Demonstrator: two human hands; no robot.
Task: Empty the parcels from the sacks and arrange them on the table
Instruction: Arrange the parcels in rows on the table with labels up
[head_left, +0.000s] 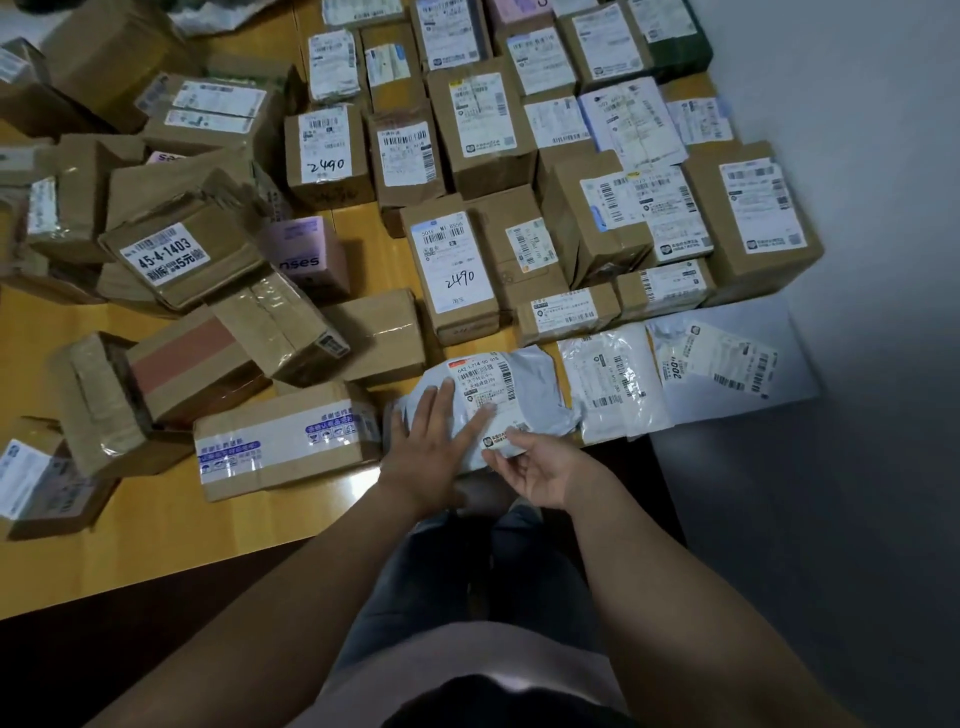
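At table (156, 561) edge, grey mailer (537, 382) crosswise, left hand (431, 449) flat, right hand (540, 470) pinching it.

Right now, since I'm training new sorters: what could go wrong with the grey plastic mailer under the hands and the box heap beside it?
The grey plastic mailer bag lies at the near edge of the yellow wooden table; the left hand presses it flat, the right hand pinches its corner. Released, it may slide off.
The tilted brown cardboard box labelled 45-4-1403 sits atop a loose heap and could topple.

Grey floor (857, 493) stretches along the right side.
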